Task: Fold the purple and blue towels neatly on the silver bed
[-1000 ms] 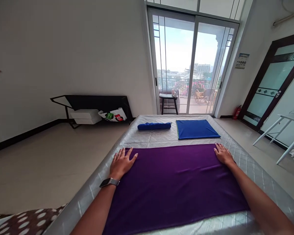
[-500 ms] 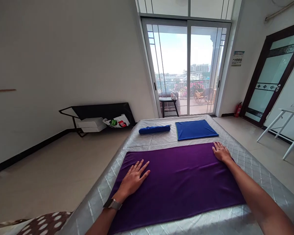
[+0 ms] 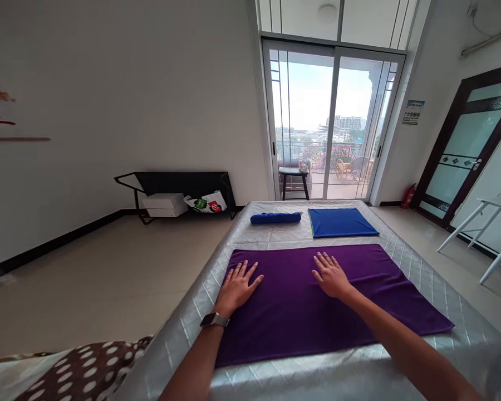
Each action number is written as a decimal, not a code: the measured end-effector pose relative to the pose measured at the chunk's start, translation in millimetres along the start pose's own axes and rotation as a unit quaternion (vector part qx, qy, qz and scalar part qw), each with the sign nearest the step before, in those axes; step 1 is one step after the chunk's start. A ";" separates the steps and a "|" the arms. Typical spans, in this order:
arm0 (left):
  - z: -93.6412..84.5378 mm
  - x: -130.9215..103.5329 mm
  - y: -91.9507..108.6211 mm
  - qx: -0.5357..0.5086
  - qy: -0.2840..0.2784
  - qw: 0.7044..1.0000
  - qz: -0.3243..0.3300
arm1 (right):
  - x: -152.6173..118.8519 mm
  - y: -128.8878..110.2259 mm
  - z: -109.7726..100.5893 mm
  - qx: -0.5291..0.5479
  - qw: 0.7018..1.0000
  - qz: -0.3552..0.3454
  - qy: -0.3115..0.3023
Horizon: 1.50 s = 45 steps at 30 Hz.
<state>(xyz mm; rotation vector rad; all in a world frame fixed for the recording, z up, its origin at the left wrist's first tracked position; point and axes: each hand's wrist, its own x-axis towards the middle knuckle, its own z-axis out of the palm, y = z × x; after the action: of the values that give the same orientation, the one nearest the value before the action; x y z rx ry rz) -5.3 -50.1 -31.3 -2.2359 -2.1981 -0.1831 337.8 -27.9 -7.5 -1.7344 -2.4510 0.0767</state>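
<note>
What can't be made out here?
Head view: left hand and right hand palms, hidden by hand backs.
Head view: mattress under the purple cloth, covered.
Head view: wall sign text, too small.
Head view: white table, cut off by right edge.
Head view: polka-dot fabric, cut off by bottom edge.

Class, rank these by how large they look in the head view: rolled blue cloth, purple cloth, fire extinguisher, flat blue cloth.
1. Purple cloth, though nearness enlarges it
2. Flat blue cloth
3. Rolled blue cloth
4. Fire extinguisher
</note>
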 end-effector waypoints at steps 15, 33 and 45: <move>1.4 6.7 -17.0 0.010 -0.017 0.999 -0.031 | -66.6 107.6 -11.5 -0.033 0.989 0.137 -0.041; 7.3 9.0 -18.8 0.019 -0.011 0.999 -0.035 | -83.7 -1.5 -22.7 0.034 0.999 0.002 -0.024; 10.3 11.1 -20.6 0.006 -0.002 1.000 -0.028 | -107.8 18.0 -19.0 0.022 0.991 0.086 -0.095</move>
<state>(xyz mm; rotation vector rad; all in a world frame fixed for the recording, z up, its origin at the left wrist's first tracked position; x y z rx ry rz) -24.8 -37.8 -42.3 -2.1714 -2.2597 -0.1634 392.6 -124.0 0.1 -2.0001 -2.3954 0.3265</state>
